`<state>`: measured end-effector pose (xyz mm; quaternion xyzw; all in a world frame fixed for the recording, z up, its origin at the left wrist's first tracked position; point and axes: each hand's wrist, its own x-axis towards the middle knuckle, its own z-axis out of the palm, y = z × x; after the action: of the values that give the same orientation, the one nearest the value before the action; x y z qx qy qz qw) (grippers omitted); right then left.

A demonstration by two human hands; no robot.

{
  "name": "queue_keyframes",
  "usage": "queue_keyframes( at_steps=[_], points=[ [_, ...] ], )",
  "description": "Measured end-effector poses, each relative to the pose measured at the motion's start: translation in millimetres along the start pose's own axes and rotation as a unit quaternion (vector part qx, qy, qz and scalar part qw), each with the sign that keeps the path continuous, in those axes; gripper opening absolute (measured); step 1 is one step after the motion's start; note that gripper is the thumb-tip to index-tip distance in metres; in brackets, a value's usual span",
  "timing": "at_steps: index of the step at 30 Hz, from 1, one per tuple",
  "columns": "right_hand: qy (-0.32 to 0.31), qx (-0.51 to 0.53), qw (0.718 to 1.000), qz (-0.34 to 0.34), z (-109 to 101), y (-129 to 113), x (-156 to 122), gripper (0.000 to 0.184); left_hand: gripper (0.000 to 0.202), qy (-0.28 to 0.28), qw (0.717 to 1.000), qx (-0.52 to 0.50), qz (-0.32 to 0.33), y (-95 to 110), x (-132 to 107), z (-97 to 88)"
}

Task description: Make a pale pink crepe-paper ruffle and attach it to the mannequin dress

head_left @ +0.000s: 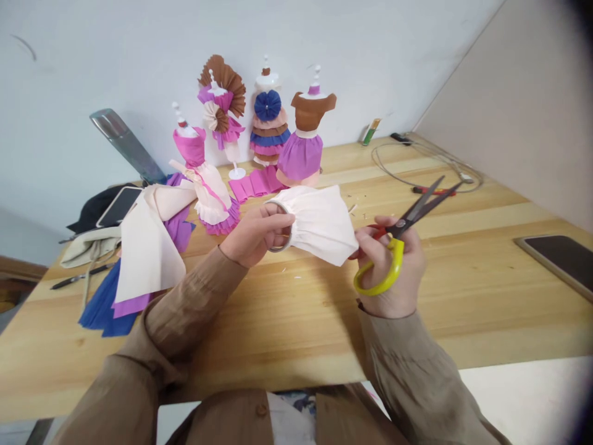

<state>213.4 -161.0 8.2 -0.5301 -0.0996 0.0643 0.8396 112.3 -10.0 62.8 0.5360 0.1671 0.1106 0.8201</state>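
Observation:
My left hand [262, 232] is closed on the gathered narrow end of a white pleated skirt piece [324, 222]. A grey ring-shaped band [279, 248] shows around the fingers there; I cannot tell if it is attached to the skirt. The piece fans out toward my right hand [393, 272], whose fingertips are at its lower right corner. In that same hand are scissors [391, 259] with yellow and red handles. Their blades point up and away to the right, slightly apart and clear of the white piece.
Several small dress forms in crepe-like clothes [308, 123] stand along the wall. White, purple and blue sheets [151, 241] lie at left near a phone [119, 207] and a pen [81, 276]. A cable [428, 145], a red-handled tool [430, 191] and another phone [563, 256] are at right.

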Motion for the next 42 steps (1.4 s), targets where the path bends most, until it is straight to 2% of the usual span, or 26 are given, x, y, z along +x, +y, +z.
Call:
queue_keyframes(
  at_steps=[3, 6, 8, 10, 12, 19, 23, 29, 35, 42],
  points=[
    [-0.046, 0.024, 0.998, -0.018, -4, 1, -3, 0.031, 0.034, 0.042, 0.998, -0.043, 0.032, 2, 4, -4.7],
    [-0.166, 0.034, 0.986, 0.006, -11, 8, -11, 0.034, 0.027, 0.103, 0.986, -0.115, 0.070, 3, 9, -8.9],
    [-0.274, 0.015, 0.960, 0.060, -16, 18, -17, 0.042, 0.021, 0.133, 0.976, -0.151, 0.085, 4, 11, -11.0],
    [-0.391, -0.010, 0.912, 0.124, -20, 28, -23, 0.050, 0.014, 0.150, 0.969, -0.173, 0.090, 5, 11, -12.4],
    [-0.426, -0.026, 0.892, 0.148, -20, 36, -28, 0.054, 0.012, 0.154, 0.966, -0.186, 0.090, 6, 10, -13.0],
    [-0.411, -0.133, 0.893, 0.125, -11, 32, -31, 0.059, 0.012, 0.111, 0.978, -0.169, 0.057, 7, 0, -9.6],
    [-0.384, -0.117, 0.907, 0.128, 1, 25, -32, 0.062, 0.016, 0.110, 0.979, -0.165, 0.043, 6, -1, -3.6],
    [-0.378, -0.077, 0.913, 0.132, 18, 23, -35, 0.061, 0.014, 0.128, 0.979, -0.154, 0.042, 1, -3, 2.3],
    [-0.381, -0.069, 0.915, 0.110, 18, 28, -32, 0.054, 0.017, 0.138, 0.978, -0.152, 0.031, 2, -5, 5.6],
    [-0.384, -0.098, 0.913, 0.099, 18, 26, -30, 0.055, 0.018, 0.142, 0.977, -0.157, 0.030, 2, -3, 5.6]
  ],
)
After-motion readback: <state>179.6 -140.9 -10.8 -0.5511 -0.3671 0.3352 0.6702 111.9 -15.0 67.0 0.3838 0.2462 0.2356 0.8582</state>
